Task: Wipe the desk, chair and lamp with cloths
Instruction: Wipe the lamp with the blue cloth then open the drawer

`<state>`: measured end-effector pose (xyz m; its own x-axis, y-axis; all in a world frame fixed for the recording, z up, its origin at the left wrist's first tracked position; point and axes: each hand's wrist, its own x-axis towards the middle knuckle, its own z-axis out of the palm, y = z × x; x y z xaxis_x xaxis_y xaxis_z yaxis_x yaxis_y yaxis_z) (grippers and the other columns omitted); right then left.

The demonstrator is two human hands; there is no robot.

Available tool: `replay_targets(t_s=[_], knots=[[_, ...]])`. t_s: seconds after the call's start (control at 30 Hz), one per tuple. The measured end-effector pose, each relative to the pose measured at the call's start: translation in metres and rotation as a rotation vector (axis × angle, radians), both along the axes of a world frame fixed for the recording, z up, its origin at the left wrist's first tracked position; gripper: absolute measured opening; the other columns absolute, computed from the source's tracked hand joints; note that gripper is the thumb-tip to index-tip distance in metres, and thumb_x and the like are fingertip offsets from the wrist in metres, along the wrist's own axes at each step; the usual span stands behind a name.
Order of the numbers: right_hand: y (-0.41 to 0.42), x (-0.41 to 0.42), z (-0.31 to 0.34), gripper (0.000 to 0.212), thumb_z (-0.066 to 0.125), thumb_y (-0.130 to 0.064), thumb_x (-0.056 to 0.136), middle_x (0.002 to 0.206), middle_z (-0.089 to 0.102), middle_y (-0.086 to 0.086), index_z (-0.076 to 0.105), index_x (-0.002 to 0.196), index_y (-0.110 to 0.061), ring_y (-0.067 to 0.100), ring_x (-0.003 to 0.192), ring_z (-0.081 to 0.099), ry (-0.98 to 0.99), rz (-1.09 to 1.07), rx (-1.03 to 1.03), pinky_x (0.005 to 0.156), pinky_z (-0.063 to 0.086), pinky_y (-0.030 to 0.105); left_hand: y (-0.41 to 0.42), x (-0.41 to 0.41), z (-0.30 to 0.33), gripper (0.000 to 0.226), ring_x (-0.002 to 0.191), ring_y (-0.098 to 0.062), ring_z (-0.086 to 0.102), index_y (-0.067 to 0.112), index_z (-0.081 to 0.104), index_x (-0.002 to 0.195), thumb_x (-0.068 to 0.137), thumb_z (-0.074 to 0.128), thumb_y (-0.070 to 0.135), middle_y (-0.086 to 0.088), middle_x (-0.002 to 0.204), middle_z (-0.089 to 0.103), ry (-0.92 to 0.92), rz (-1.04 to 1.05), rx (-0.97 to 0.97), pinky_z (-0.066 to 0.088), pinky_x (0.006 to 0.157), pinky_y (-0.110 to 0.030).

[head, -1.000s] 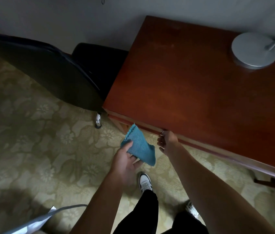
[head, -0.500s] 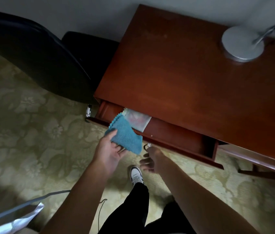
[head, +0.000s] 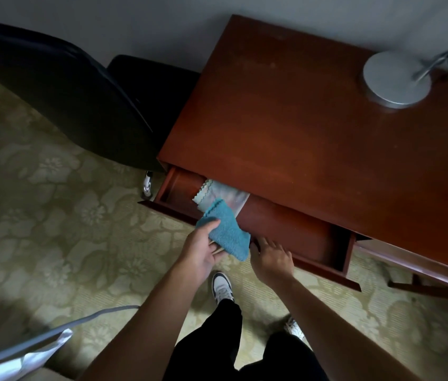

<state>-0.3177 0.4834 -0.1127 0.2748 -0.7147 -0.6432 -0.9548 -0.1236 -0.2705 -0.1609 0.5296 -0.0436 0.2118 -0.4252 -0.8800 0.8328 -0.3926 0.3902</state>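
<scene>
The reddish-brown wooden desk (head: pixel 313 138) fills the upper right, and its left drawer (head: pixel 286 229) stands pulled out. Folded pale cloths (head: pixel 217 195) lie at the drawer's left end. My left hand (head: pixel 198 254) grips a blue cloth (head: pixel 228 229) over the drawer's front edge, thumb on top, its tip overlapping the pale cloths. Just to the right, my right hand (head: pixel 272 259) rests on the drawer front with fingers spread. The silver lamp base (head: pixel 395 78) stands at the desk's far right. The black chair (head: pixel 80 92) stands left of the desk.
A chair caster (head: pixel 147 185) sits by the drawer's left corner. Patterned green carpet (head: pixel 52 215) covers the floor. A grey cord and a white item (head: pixel 38 350) lie at lower left. My shoe (head: pixel 221 287) is below the drawer. A wall runs behind the desk.
The drawer came out from shut to wide open, showing the pale cloths. My right hand let go of the pull and now rests on the drawer front. The blue cloth moved over the drawer.
</scene>
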Motion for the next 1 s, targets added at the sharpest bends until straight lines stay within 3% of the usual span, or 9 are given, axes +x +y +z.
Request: replay_targets(t_s=[0.27,0.37,0.43,0.53,0.6,0.67,0.8,0.87,1.0], knots=[[0.032,-0.009,0.014,0.034,0.041,-0.031,0.100,0.125,0.064,0.016,0.059,0.123,-0.013,0.039,0.118,0.057,0.026,-0.055,0.181,0.096,0.043,0.041,-0.006,-0.022,-0.024,0.020,0.096,-0.020,0.066,0.017,0.058,0.112,0.093,0.060,0.011,-0.008,0.112,0.067,0.013,-0.123,0.060,0.055,0.069,-0.037],[0.020,-0.022,0.017,0.033,0.040,-0.022,0.104,0.124,0.063,0.017,0.060,0.124,-0.004,0.031,0.113,0.063,-0.167,-0.484,0.461,0.084,0.049,0.028,-0.007,-0.029,-0.039,0.015,0.092,-0.020,0.066,0.019,0.058,0.105,0.093,0.060,0.010,-0.007,0.106,0.068,0.043,-0.158,0.105,0.055,0.067,-0.037],[0.009,-0.026,0.018,0.025,0.041,-0.015,0.102,0.108,0.069,0.012,0.064,0.110,-0.011,0.019,0.088,0.072,-0.358,-0.845,0.575,0.067,0.052,0.024,-0.009,-0.032,-0.046,0.014,0.089,-0.020,0.067,0.019,0.059,0.104,0.092,0.060,0.010,-0.006,0.102,0.069,0.059,-0.174,0.120,0.055,0.064,-0.036],[-0.011,-0.031,0.010,0.035,0.039,-0.002,0.093,0.090,0.074,0.001,0.067,0.107,-0.017,0.016,0.078,0.066,-0.540,-0.980,0.534,0.064,0.049,0.026,-0.012,-0.035,-0.058,0.016,0.087,-0.021,0.068,0.018,0.062,0.105,0.090,0.063,0.012,-0.007,0.100,0.070,0.039,-0.231,0.126,0.057,0.060,-0.033],[-0.019,-0.034,0.004,0.040,0.042,-0.001,0.089,0.091,0.072,0.001,0.069,0.114,-0.017,0.019,0.085,0.062,-0.548,-0.933,0.476,0.075,0.047,0.031,-0.010,-0.036,-0.066,0.018,0.087,-0.021,0.067,0.015,0.063,0.108,0.089,0.064,0.015,-0.008,0.101,0.068,-0.058,-0.345,0.187,0.060,0.064,-0.036],[-0.019,-0.041,-0.006,0.040,0.048,-0.007,0.091,0.096,0.072,0.004,0.067,0.124,-0.017,0.027,0.092,0.063,-0.399,-0.756,0.329,0.082,0.045,0.036,-0.003,-0.032,-0.075,0.024,0.091,-0.023,0.066,0.013,0.062,0.111,0.090,0.064,0.023,-0.007,0.102,0.066,-0.343,-0.681,0.311,0.061,0.075,-0.038],[0.004,-0.051,-0.016,0.050,0.050,-0.043,0.081,0.124,0.069,0.005,0.061,0.129,-0.037,0.034,0.116,0.062,-0.121,-0.395,0.319,0.094,0.048,0.034,0.014,-0.021,-0.077,0.037,0.110,-0.029,0.064,0.024,0.059,0.120,0.083,0.061,0.031,-0.002,0.116,0.068,-0.891,-1.269,0.363,0.049,0.085,-0.031],[0.016,-0.052,-0.022,0.048,0.065,-0.047,0.083,0.125,0.068,0.003,0.061,0.130,-0.038,0.031,0.118,0.062,-0.129,-0.328,0.414,0.099,0.049,0.037,0.018,-0.018,-0.074,0.039,0.113,-0.024,0.063,0.028,0.061,0.119,0.080,0.063,0.034,0.002,0.120,0.067,-0.946,-1.402,0.285,0.049,0.088,-0.029],[0.030,-0.055,-0.018,0.080,0.071,-0.071,0.063,0.129,0.062,-0.008,0.053,0.136,-0.043,0.017,0.122,0.059,-0.060,-0.005,0.458,0.104,0.045,0.031,0.029,-0.010,-0.073,0.050,0.115,-0.014,0.060,0.032,0.065,0.120,0.072,0.074,0.045,0.009,0.123,0.065,-0.925,-1.665,0.058,0.048,0.096,-0.029]])
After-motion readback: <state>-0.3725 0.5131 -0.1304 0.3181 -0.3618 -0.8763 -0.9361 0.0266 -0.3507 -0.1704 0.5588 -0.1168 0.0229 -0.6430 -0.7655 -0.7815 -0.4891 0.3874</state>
